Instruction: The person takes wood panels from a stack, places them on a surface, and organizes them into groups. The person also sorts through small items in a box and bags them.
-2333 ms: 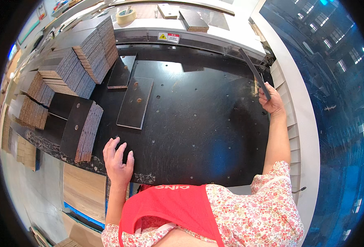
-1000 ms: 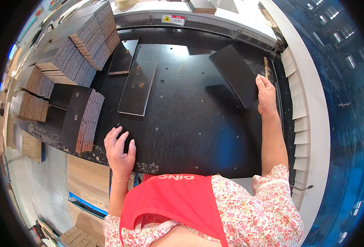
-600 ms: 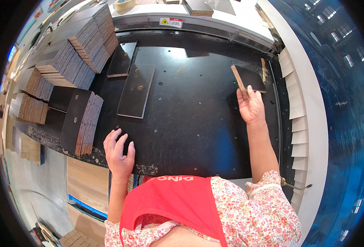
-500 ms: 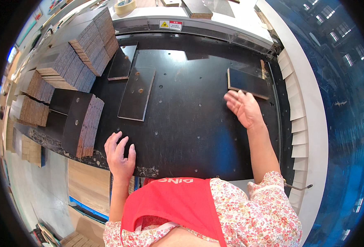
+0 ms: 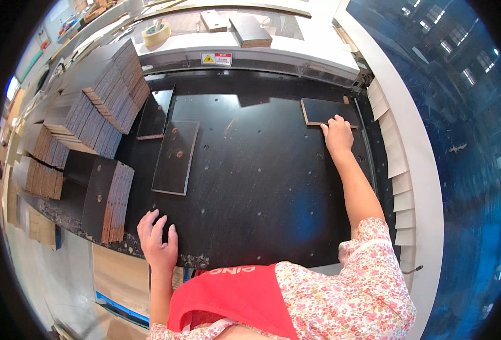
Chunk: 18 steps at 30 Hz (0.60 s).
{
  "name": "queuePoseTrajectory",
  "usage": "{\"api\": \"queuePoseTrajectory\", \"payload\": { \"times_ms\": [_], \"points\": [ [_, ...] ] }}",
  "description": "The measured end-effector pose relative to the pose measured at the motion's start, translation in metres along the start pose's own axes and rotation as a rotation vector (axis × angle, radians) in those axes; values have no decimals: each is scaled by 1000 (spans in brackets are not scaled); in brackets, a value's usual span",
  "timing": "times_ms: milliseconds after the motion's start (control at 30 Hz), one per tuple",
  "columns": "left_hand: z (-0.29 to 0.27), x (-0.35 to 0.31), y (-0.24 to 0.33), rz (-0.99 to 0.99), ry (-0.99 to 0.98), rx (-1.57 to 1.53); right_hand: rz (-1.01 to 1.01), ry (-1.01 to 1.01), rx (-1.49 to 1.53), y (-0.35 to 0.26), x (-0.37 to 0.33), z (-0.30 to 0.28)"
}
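A dark rectangular board (image 5: 318,110) with a pale brown edge lies flat at the far right of the black work table (image 5: 233,198). My right hand (image 5: 339,135) is closed on its near edge, fingers bent over the top and thumb at the side. Close to the table's front edge at left, my left hand (image 5: 158,241) holds nothing, its fingers apart. The nearest thing to it is a short stack of dark boards (image 5: 109,199). Farther in lie two single boards, one with round holes (image 5: 177,158) and another (image 5: 156,114) behind it.
Tall stacks of boards (image 5: 111,85) line the left side. Across the back runs a white machine bed with a warning label (image 5: 216,59), a tape roll (image 5: 156,35) and a dark block (image 5: 250,31). Pleated white flaps (image 5: 395,153) border the right side.
My right hand has reached forward and closed on the board, which has slid farther away and turned straighter. My left hand stays near the front edge. The view has shifted.
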State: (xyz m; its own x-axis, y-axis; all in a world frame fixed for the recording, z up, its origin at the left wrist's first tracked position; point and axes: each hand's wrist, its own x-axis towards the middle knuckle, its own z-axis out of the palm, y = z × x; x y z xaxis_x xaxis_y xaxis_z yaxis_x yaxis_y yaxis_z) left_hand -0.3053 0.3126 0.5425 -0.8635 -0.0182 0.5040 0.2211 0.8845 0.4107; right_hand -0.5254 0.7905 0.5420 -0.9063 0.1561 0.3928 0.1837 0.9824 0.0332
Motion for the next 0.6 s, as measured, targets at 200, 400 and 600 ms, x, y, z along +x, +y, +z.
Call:
{"api": "queuePoseTrajectory", "payload": {
  "times_ms": [200,400,600],
  "points": [
    [0,2,3,-32,-25,29,119,-8,-7,38,75,38],
    [-5,5,6,-66,-76,39,288,-27,15,63,121,54],
    [-4,10,12,-78,-73,42,371,47,88,80,129,62]
  ]
}}
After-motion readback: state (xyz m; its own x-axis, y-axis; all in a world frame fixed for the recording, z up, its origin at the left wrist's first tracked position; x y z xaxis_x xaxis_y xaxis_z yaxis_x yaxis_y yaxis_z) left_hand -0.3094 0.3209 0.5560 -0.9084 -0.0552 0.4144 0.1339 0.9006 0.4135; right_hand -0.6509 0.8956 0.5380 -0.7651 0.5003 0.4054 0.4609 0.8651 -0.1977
